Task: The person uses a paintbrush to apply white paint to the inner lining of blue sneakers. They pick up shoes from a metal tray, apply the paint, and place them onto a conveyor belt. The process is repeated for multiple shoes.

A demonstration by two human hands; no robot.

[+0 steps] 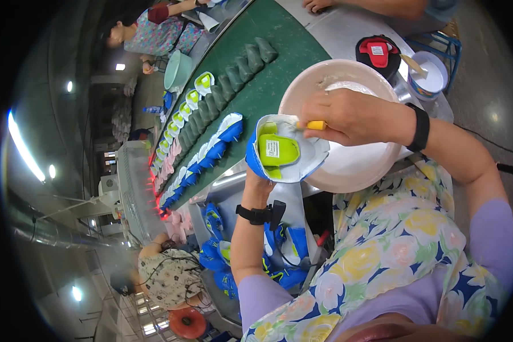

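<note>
Gripping the blue-and-white shoe upper with lime-green insole (282, 151) from below, the left hand (258, 178) tilts its long axis leftward. The right hand (347, 117), clenched on a yellow-handled brush (315, 125), sits just right, above the pale round glue bowl (370, 165).

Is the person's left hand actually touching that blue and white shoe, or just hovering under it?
Touching. The head view shows the left hand gripping the blue and white shoe upper from below, its fingers wrapped against the blue edge with no gap between them.
</note>
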